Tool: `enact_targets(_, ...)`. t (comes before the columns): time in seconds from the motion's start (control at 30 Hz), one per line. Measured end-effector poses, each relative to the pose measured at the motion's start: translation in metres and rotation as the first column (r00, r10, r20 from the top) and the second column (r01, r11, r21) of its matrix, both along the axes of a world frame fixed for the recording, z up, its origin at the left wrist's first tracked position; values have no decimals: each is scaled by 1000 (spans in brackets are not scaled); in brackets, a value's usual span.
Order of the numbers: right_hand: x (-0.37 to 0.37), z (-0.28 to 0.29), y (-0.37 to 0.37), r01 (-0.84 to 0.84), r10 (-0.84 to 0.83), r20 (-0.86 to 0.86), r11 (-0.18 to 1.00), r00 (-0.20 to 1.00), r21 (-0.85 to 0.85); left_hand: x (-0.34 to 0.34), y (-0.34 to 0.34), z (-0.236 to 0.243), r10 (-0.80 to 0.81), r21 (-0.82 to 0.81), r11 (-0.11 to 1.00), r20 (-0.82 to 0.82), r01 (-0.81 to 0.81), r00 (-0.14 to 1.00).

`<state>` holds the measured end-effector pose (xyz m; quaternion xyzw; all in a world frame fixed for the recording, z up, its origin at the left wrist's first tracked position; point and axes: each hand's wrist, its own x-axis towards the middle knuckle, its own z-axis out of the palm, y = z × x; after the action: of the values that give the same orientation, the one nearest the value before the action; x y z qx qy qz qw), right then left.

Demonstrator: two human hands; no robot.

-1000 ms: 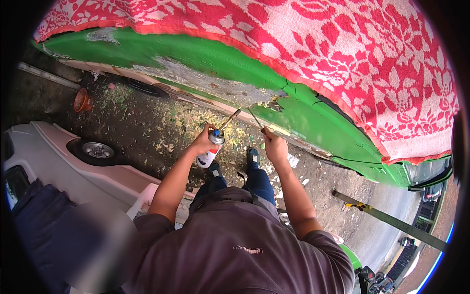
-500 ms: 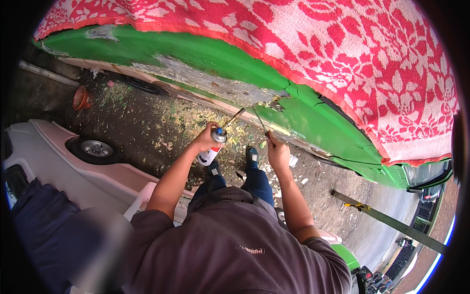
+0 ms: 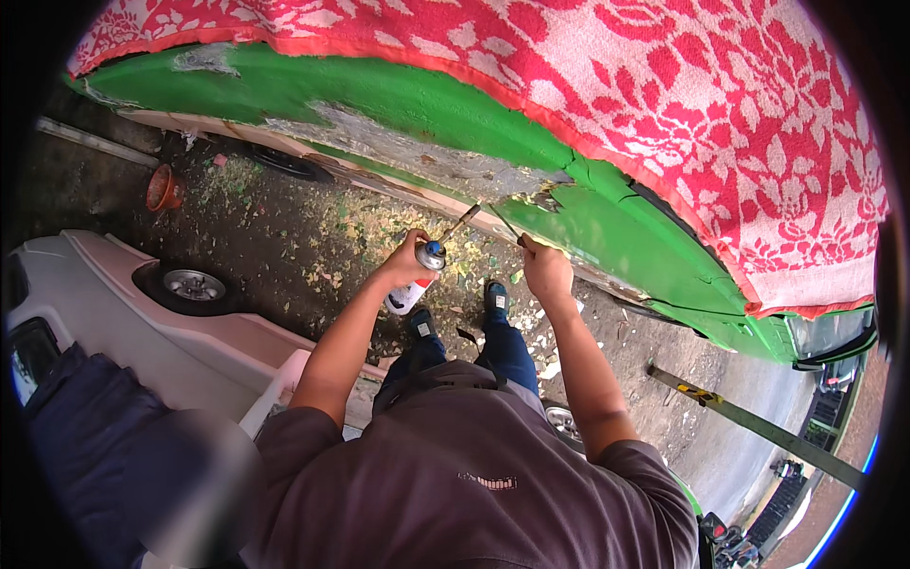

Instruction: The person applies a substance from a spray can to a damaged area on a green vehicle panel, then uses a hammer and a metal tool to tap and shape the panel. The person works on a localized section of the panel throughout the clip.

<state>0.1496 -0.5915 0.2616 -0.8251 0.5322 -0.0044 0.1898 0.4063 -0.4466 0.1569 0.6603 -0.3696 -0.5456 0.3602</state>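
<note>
My left hand [image 3: 406, 261] holds a red-and-white gas canister [image 3: 406, 295] with a blowtorch head, its nozzle [image 3: 464, 217] angled up and right toward the side of a green vehicle [image 3: 626, 247]. My right hand [image 3: 548, 273] grips a thin metal tool [image 3: 507, 223] by its dark handle, its tip close to the bodywork just right of the nozzle. A scraped grey patch [image 3: 398, 147] with flaking paint runs along the green panel above both tools. I see no flame at the nozzle.
A red-and-white floral cloth [image 3: 607, 85] drapes over the vehicle. A pale car [image 3: 152, 351] with dark fabric [image 3: 85, 398] stands lower left. An orange pot [image 3: 163, 190], a metal bar [image 3: 95, 140] and paint flakes [image 3: 332, 237] lie around. A metal post [image 3: 758, 427] crosses at right.
Both hands, with the canister and the tool, have shifted a little up and to the right along the panel. The grips look the same.
</note>
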Motion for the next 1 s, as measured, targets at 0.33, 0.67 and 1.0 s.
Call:
enact_targets(0.33,0,-4,15,50,-44,165,998,985,-34,10,12,-15,5,-33,999,28,-4,1000)
enact_targets(0.67,10,-7,37,184,-189,118,981,975,55,18,25,-10,-22,-57,998,3,22,1000)
enact_targets(1.0,5,-24,48,153,-145,140,987,979,-47,13,7,-59,29,-66,997,-93,-36,995)
